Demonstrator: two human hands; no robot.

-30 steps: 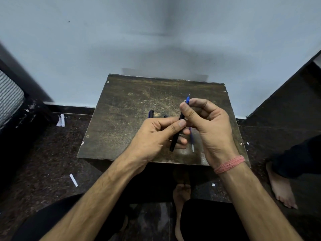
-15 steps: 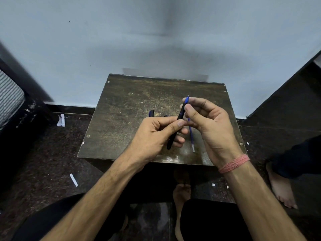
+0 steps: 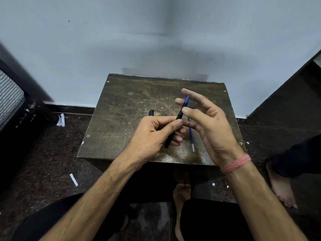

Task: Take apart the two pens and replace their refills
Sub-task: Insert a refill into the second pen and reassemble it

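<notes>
Pale wall and dark stone floor frame a small scuffed tabletop (image 3: 125,108). Above it the left hand (image 3: 152,136) pinches a black pen barrel (image 3: 174,131) between thumb and curled fingers (image 3: 178,122); its long axis runs diagonally from lower left to upper right, with a blue refill tip (image 3: 186,100) protruding at the far, upper end. The right hand (image 3: 212,126) is nearer that tip, its fingers (image 3: 192,94) spread and loose around it, apparently gripping nothing. Judged next move: a pinch on the tip, drawn along the axis. Count: one barrel held; one loose blue refill (image 3: 191,134) flat on the tabletop just right of the barrel; one further dark pen part (image 3: 151,112) behind the left hand, partly hidden.
</notes>
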